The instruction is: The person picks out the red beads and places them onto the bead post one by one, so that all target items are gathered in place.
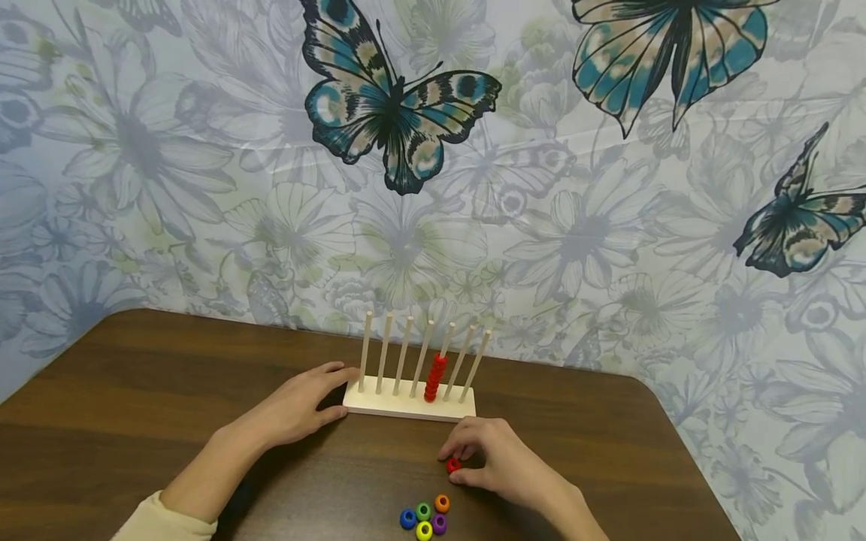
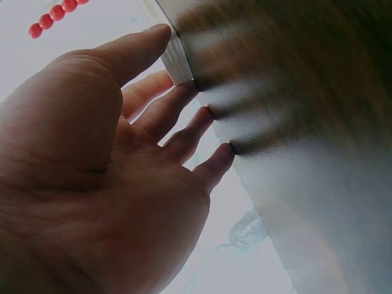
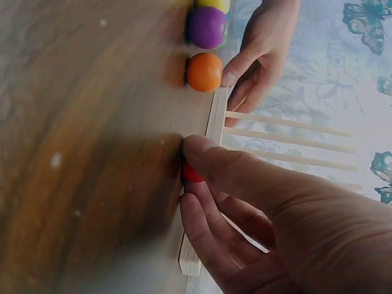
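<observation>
A pale wooden peg stand (image 1: 406,406) with several upright pegs stands at the table's back. Red beads (image 1: 435,378) are stacked on its third peg from the right. My left hand (image 1: 298,406) touches the stand's left end, thumb at the front corner and index finger towards the back; its fingers look fairly straight in the left wrist view. In front of the stand's right part, my right hand (image 1: 501,458) pinches a red bead (image 1: 453,466) between thumb and fingers, low over the tabletop. The fingers partly cover this bead in the right wrist view.
Nearer than the right hand lies a cluster of loose beads: orange (image 1: 442,503), green (image 1: 423,512), blue (image 1: 407,518), purple (image 1: 439,524) and yellow (image 1: 424,531). A butterfly-patterned cloth (image 1: 271,225) hangs behind the brown wooden table (image 1: 169,376).
</observation>
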`<action>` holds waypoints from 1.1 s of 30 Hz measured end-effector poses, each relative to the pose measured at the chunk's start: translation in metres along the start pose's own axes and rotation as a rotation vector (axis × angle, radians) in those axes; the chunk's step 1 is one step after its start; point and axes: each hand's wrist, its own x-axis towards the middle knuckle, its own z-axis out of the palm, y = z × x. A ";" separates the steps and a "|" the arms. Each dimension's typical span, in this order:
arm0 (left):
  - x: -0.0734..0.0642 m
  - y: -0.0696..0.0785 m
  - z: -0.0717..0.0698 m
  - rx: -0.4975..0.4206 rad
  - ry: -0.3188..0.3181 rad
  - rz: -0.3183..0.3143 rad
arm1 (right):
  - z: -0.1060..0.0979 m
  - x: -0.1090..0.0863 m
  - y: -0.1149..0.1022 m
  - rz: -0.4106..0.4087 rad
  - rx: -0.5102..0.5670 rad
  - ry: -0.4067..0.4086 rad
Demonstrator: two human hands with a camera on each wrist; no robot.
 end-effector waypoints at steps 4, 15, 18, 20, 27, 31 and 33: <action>-0.001 0.001 0.000 -0.008 -0.004 -0.004 | 0.000 0.000 0.001 0.004 -0.012 0.000; -0.002 0.000 0.000 -0.013 0.003 -0.008 | -0.001 0.003 0.002 -0.035 -0.032 0.025; -0.001 0.000 0.001 -0.013 0.007 -0.004 | -0.002 0.004 0.003 -0.043 -0.039 0.030; 0.000 0.000 0.001 -0.009 0.005 -0.001 | -0.002 0.004 0.003 -0.042 -0.037 0.030; 0.001 0.001 0.000 -0.012 0.009 0.009 | -0.003 0.002 0.003 -0.051 -0.037 0.047; 0.001 0.001 -0.001 -0.017 0.003 0.008 | -0.003 0.002 0.003 -0.046 -0.042 0.053; 0.000 0.001 -0.001 -0.018 -0.002 0.003 | -0.003 0.002 0.002 -0.041 -0.052 0.063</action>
